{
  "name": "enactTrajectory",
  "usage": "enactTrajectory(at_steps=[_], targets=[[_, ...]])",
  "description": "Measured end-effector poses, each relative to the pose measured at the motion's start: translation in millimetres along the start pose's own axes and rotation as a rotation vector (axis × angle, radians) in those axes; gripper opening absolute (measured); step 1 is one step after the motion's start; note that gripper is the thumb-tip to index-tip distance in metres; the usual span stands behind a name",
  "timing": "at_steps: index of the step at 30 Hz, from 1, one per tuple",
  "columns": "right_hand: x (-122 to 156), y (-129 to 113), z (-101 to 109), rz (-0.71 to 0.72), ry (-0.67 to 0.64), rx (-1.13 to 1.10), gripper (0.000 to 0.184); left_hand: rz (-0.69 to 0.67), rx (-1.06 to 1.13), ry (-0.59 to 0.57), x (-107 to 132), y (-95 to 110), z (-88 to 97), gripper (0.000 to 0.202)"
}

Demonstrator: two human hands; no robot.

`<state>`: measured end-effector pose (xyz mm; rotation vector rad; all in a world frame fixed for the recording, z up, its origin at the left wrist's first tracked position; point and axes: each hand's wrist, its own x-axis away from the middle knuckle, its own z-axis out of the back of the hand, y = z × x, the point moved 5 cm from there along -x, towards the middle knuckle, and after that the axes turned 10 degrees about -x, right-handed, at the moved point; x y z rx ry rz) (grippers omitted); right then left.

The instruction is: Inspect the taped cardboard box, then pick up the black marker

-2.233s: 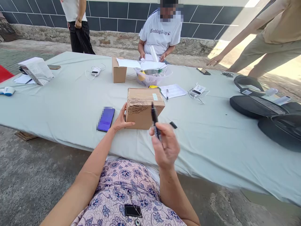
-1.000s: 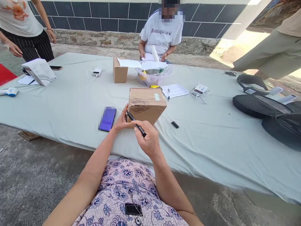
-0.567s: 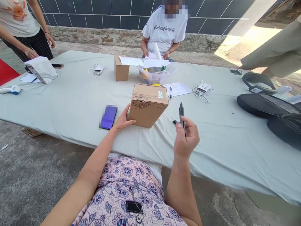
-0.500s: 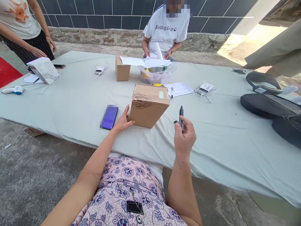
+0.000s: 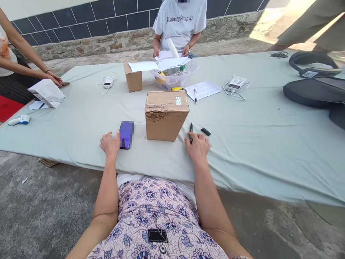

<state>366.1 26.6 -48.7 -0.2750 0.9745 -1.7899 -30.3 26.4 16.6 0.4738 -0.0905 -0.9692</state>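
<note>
A brown cardboard box stands upright on the cloth between my hands, with dark scribbled lines along its top edge and a patterned label on top. My left hand lies open on the table, fingers apart, its thumb against the left edge of a smartphone with a purple screen. To the right of the box, my right hand rests on the cloth, its thumb and index finger closed on a black marker that lies low at the tabletop. A black marker cap lies apart, just beyond those fingers.
Behind the box are a smaller carton, a plastic basin of items, and a paper sheet with a pen. A white power bank and black gear lie rightward. Two people stand or sit across the table.
My left hand has left the box and moved left to the phone. My right hand has lowered the marker to the table; the cap now lies on the cloth.
</note>
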Motion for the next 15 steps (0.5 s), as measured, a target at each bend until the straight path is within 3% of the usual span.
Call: enactTrajectory(at_steps=[5,7,9,12,15], targets=[[0.4,-6.2,17.6,0.020,0.072,-0.090,0.036,-0.014,-0.088,-0.070,10.9,7.3,-18.6,0.050],[5.8,-21.6,36.7,0.053,0.124,-0.166,0.036,-0.010,-0.106,-0.088,9.5,10.4,-22.2,0.048],[17.0,-51.5,66.3,0.165,0.211,-0.467,0.029,0.000,-0.117,-0.100,5.0,11.7,-23.4,0.047],[41.9,-120.2,108.6,0.396,0.034,-0.851,0.023,0.014,-0.122,-0.124,-4.9,10.7,-23.7,0.045],[91.5,-192.0,148.6,0.801,-0.298,-1.020,0.035,0.003,-0.102,-0.171,-15.4,8.3,-25.7,0.040]])
